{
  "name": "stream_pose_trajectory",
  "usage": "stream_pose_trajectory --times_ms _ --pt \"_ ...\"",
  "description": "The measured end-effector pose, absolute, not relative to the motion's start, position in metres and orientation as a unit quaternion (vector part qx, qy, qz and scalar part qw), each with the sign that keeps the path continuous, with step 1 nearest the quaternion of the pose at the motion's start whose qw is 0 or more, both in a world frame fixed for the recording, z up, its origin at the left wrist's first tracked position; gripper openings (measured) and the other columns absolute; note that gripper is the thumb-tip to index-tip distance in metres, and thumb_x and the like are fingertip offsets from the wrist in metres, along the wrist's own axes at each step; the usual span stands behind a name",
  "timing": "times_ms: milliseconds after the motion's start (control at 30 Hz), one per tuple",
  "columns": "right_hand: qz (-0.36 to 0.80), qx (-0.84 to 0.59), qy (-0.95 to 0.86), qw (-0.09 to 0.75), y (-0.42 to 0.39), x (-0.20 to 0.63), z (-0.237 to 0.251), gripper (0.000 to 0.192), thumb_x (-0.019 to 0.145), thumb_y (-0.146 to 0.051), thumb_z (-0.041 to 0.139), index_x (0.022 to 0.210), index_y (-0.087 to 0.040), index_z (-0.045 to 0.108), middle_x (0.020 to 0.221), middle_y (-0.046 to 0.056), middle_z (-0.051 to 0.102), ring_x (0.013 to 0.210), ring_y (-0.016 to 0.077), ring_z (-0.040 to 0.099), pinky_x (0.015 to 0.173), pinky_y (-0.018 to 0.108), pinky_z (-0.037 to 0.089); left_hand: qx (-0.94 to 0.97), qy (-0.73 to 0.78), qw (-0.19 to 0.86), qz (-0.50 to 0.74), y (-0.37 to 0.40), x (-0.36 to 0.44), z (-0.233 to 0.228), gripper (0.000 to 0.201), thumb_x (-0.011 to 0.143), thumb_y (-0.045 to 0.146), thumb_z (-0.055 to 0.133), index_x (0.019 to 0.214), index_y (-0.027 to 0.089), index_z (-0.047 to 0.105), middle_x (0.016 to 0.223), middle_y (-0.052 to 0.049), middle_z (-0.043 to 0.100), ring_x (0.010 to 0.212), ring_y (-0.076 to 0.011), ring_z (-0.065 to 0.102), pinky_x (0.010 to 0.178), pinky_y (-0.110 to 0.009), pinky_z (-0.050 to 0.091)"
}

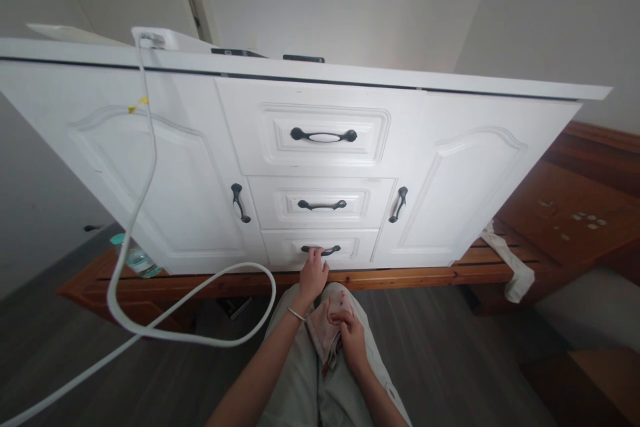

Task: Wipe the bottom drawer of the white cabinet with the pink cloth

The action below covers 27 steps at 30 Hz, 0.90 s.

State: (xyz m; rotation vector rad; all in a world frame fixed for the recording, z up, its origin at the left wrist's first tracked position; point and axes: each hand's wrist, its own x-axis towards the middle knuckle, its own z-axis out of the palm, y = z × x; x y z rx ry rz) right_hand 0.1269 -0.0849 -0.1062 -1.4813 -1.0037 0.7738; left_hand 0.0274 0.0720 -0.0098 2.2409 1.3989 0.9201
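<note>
My left hand (313,276) has its fingers closed on the dark handle (327,251) of the bottom drawer (363,245) in a white cabinet. That drawer looks closed. Over my knees, my right hand (353,338) grips a pinkish cloth (327,325) with red markings, which hangs down between my legs. Above the bottom drawer are the middle drawer (360,215) and the top drawer (373,153), each with its own dark handle. Cabinet doors with upright handles flank the drawers, the left door (165,180) and the right door (460,193).
A thick white cable (200,340) loops from a power strip (175,41) on the cabinet top down past my left side. The cabinet stands on a wooden bench (400,277). A bottle (140,260) is at left, a white cloth (510,263) at right, and a brown box (590,380) lower right.
</note>
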Motion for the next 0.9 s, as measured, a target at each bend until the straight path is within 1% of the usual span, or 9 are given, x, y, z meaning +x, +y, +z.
stream_pose_trajectory --times_ms 100,200,333,500,600,667,800,900 --pt "0.332 -0.628 -0.426 0.560 -0.086 0.127 -0.102 0.033 0.071 -0.020 0.049 0.083 -0.021 0.079 0.091 0.008 0.079 0.093 0.0270 0.071 0.091 0.040 0.054 0.795 0.491 0.172 0.312 0.072 0.024 -0.010 0.032 0.094 0.017 0.047 0.125 0.020 0.051 0.131 -0.012 0.053 0.112 -0.0243 0.062 0.092 -0.037 0.052" --pt "0.333 -0.626 -0.424 0.564 -0.088 0.127 -0.098 0.032 0.071 -0.020 0.050 0.083 -0.022 0.079 0.091 0.008 0.079 0.093 0.0275 0.071 0.092 0.041 0.053 0.797 0.482 0.190 0.312 0.071 0.022 -0.006 0.035 0.092 0.015 0.048 0.127 0.020 0.050 0.132 -0.011 0.054 0.115 -0.0245 0.062 0.093 -0.037 0.052" --pt "0.331 -0.628 -0.421 0.564 -0.089 0.127 -0.096 0.032 0.071 -0.021 0.050 0.083 -0.022 0.079 0.091 0.008 0.079 0.094 0.0279 0.071 0.094 0.042 0.052 0.776 0.492 0.212 0.332 0.055 0.019 -0.007 0.033 0.091 0.014 0.047 0.123 0.021 0.052 0.130 -0.010 0.055 0.113 -0.0238 0.062 0.094 -0.038 0.052" --pt "0.340 -0.632 -0.424 0.553 -0.088 0.128 -0.092 0.032 0.070 -0.024 0.050 0.083 -0.022 0.080 0.091 0.008 0.079 0.095 0.0279 0.070 0.092 0.040 0.053 0.757 0.477 0.252 0.368 0.006 0.007 -0.020 0.034 0.089 0.012 0.045 0.121 0.022 0.055 0.126 -0.009 0.056 0.113 -0.0227 0.062 0.097 -0.038 0.051" --pt "0.360 -0.615 -0.434 0.552 -0.090 0.130 -0.087 0.032 0.070 -0.025 0.051 0.082 -0.022 0.080 0.093 0.009 0.079 0.097 0.0291 0.070 0.095 0.042 0.051 0.745 0.478 0.273 0.377 -0.027 -0.004 -0.024 0.034 0.089 0.013 0.045 0.119 0.022 0.058 0.123 -0.009 0.058 0.112 -0.0230 0.062 0.097 -0.039 0.051" --pt "0.383 -0.601 -0.431 0.553 -0.096 0.131 -0.082 0.031 0.068 -0.026 0.052 0.079 -0.022 0.081 0.092 0.010 0.079 0.096 0.0307 0.070 0.095 0.044 0.051 0.740 0.474 0.288 0.381 -0.046 -0.011 -0.024 0.034 0.089 0.015 0.045 0.119 0.022 0.059 0.122 -0.009 0.060 0.112 -0.0227 0.062 0.098 -0.039 0.052" --pt "0.423 -0.600 -0.406 0.544 -0.128 0.131 -0.072 0.029 0.067 -0.031 0.054 0.072 -0.023 0.081 0.084 0.012 0.079 0.091 0.0340 0.071 0.094 0.049 0.052 0.733 0.478 0.331 0.354 -0.079 -0.026 -0.017 0.036 0.088 0.020 0.047 0.122 0.024 0.061 0.125 -0.009 0.061 0.110 -0.0234 0.064 0.096 -0.039 0.053" --pt "0.439 -0.595 -0.404 0.538 -0.158 0.133 -0.059 0.031 0.072 -0.037 0.055 0.077 -0.023 0.083 0.088 0.012 0.079 0.093 0.0352 0.071 0.094 0.051 0.051 0.720 0.486 0.370 0.329 -0.100 -0.036 -0.011 0.036 0.088 0.023 0.049 0.121 0.025 0.063 0.125 -0.010 0.062 0.103 -0.0242 0.066 0.092 -0.040 0.055"
